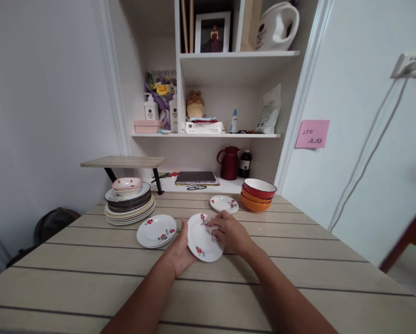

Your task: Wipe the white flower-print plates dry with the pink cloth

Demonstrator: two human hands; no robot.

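The held plate point(205, 246), white with red flowers, is resting between the two hands over the tabletop point(298, 283). The left hand point(180, 254) is cupping its left edge, half open, the thumb standing up beside the rim and the other fingers hiding underneath. The right hand point(233, 234) is pinching a crumpled tissue or cloth point(212, 231), its fingers nearly closed, and is pressing it against the right part of the held plate's face.

By the look of it, the wiping of this one plate is going on and is not yet finished. Matching plates are lying to either side, but nothing is showing which are wiped and which are waiting, so how much is left cannot be told.

Counting up: one plate is being held. Left of the held plate, a low stack of plates point(155, 230) is showing at least two; beyond it and a little to the right, a smaller stack point(223, 203) is also showing at least two. Farther right of the held plate, three nested bowls point(256, 198) are standing, one red over two orange. Far to its left, a tall stack of plates point(129, 211) is rising, too tightly layered to count surely, and at least one dotted bowl point(127, 183) is sitting on top. Well beyond the held plate, one red jug point(229, 164) and one dark bottle point(245, 164) are standing side by side
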